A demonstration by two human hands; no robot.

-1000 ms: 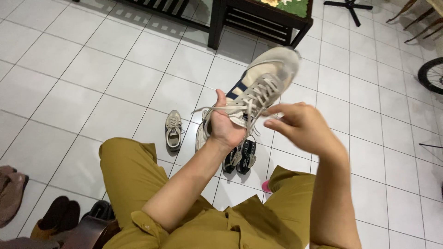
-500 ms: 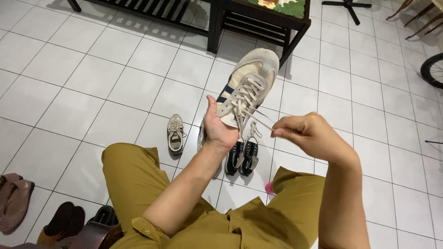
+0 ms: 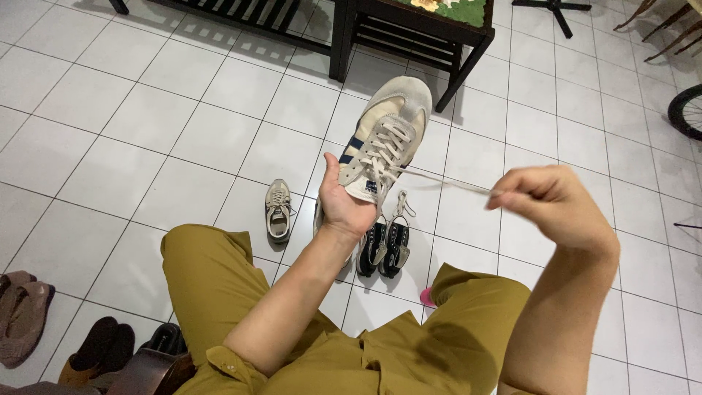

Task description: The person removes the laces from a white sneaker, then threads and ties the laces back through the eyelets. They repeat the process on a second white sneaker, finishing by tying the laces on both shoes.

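Left hand: the left hand [image 3: 344, 205] is seen palm up, its grip closed around the heel end of a cream suede-and-canvas sneaker with navy side stripes [image 3: 384, 143], which is held up above the floor with the toe pointed away.
Right hand: the right hand [image 3: 552, 201] is raised to the right of the sneaker, its grip pinched shut on the end of a white shoelace [image 3: 439, 179].
Shoelace: it is drawn taut from the sneaker's eyelets across to the right grip; the other lace end is seen hanging loose near the left grip.
Below the left grip: a pair of small black lace-up shoes with white laces [image 3: 386, 241] is stood on the white tiled floor [image 3: 183, 132], side by side and touching.
Left of the left grip: a small beige sneaker [image 3: 278, 212] is laid alone on the tiles, near the knee of the olive-yellow trousers [image 3: 212, 271].
Beyond the sneaker: a dark wooden table leg and frame [image 3: 409, 36] are seen.
Far left of the grips: brown slip-on shoes [image 3: 22, 314] are lined up at the picture's lower edge.
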